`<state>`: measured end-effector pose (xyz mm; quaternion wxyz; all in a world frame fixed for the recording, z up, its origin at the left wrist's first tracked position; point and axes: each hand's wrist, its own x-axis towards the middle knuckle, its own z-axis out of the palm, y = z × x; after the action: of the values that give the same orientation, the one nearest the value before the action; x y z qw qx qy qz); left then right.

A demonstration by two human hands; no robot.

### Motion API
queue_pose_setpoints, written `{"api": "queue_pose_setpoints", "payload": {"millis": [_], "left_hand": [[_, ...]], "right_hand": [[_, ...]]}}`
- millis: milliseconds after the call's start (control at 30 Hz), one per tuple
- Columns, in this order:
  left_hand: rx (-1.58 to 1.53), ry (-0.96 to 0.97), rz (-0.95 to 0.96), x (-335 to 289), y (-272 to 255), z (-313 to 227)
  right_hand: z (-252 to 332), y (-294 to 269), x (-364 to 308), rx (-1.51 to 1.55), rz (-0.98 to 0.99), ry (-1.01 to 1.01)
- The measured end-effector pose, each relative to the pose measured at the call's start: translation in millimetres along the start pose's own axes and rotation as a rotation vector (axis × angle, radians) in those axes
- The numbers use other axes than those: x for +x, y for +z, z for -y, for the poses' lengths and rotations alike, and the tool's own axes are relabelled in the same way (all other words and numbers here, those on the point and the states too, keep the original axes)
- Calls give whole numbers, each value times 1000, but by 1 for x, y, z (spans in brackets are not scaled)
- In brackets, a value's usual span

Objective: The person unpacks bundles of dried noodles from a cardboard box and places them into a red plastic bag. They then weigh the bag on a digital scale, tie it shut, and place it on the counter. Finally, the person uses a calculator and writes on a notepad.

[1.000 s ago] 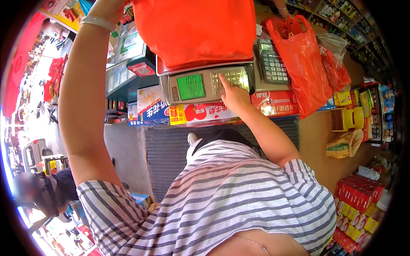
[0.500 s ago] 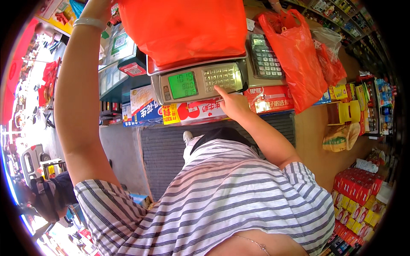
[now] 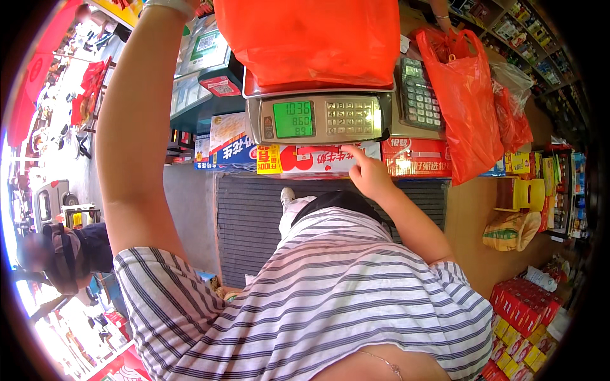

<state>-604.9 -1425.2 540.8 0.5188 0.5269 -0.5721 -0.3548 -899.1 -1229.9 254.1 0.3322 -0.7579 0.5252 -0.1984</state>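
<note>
A large red plastic bag (image 3: 311, 47) rests on the pan of a counter scale (image 3: 254, 120), which has a lit green display (image 3: 294, 119) and a keypad (image 3: 349, 117). My right hand (image 3: 372, 173) is just below the keypad, index finger stretched out and the other fingers curled, holding nothing. The fingertip is near the scale's lower edge, over the cartons at the counter front. My left arm (image 3: 140, 120) reaches up to the upper edge, a pale bracelet (image 3: 170, 5) at its wrist. The left hand is almost wholly cut off there, so its grip is hidden.
Right of the scale lie a calculator (image 3: 419, 95) and a hanging red bag (image 3: 460, 108), with another person's hand (image 3: 443, 18) above it. Cartons (image 3: 416, 157) line the counter front. A yellow stool (image 3: 526, 193) and stacked boxes (image 3: 524, 305) stand at the right.
My right index finger has come off the keypad and drawn back toward me. My left hand has gone farther past the upper edge. The scale's displayed figures have changed.
</note>
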Motion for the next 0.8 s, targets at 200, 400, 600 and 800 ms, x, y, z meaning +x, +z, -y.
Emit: {"api": "queue_pose_setpoints", "payload": {"millis": [200,400,600,800], "left_hand": [[86,-5,-28,-6,1,-10],[63,-18,-11,-7,5,-17],[-114,42,129,-1,21,-30],[-278,-50,123,18,31,-60]], "right_hand": [[-13,7,-19,40,37,-8],[-11,4,-22,103,12,1],[-17,-7,-18,155,-53,23],[27,-104,50,231,-292,-143]]}}
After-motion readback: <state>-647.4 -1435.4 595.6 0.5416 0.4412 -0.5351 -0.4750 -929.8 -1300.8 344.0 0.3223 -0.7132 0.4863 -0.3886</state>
